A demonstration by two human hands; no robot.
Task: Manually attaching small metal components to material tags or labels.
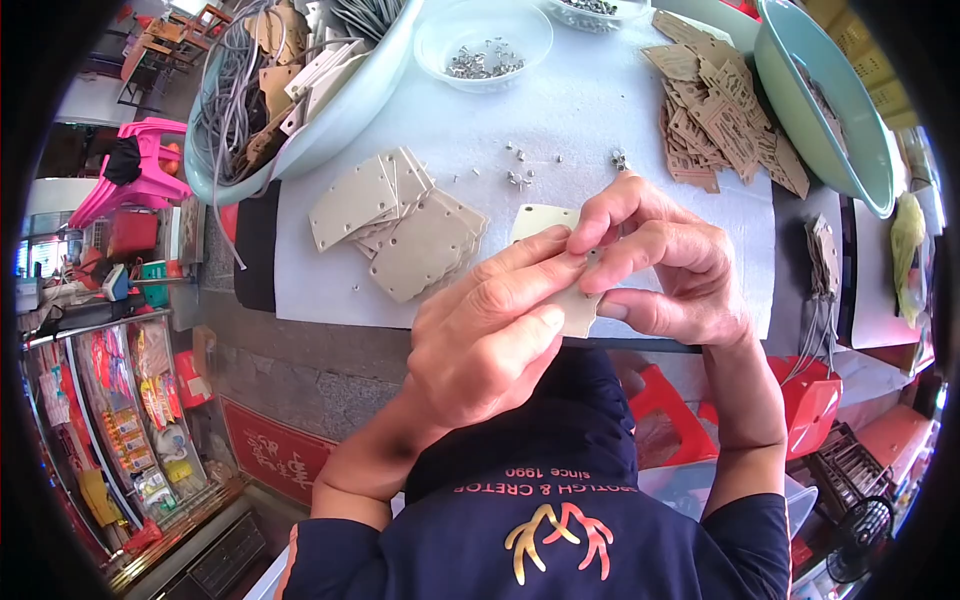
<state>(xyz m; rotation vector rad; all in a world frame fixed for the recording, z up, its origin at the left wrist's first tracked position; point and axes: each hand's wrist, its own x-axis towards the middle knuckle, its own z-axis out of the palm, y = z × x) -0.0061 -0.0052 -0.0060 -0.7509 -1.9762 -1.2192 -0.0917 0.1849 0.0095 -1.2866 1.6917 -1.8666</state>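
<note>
Both my hands meet over the near edge of a white table (pixel 600 110). My left hand (pixel 490 335) and my right hand (pixel 660 265) pinch the same thin beige square plate (pixel 578 312), fingertips touching on its top face. A second beige plate (pixel 535 218) lies flat just behind my fingers. A loose stack of the same perforated beige plates (pixel 400 225) lies to the left. Several small metal rivets (pixel 520 178) are scattered on the table beyond my hands.
A clear bowl of metal rivets (pixel 485 45) stands at the back. A pale green basin (pixel 300 90) with grey wires and plates sits back left. A heap of brown cardboard pieces (pixel 720 110) and a teal basin (pixel 830 110) are at the right. Red stools (pixel 810 400) stand below.
</note>
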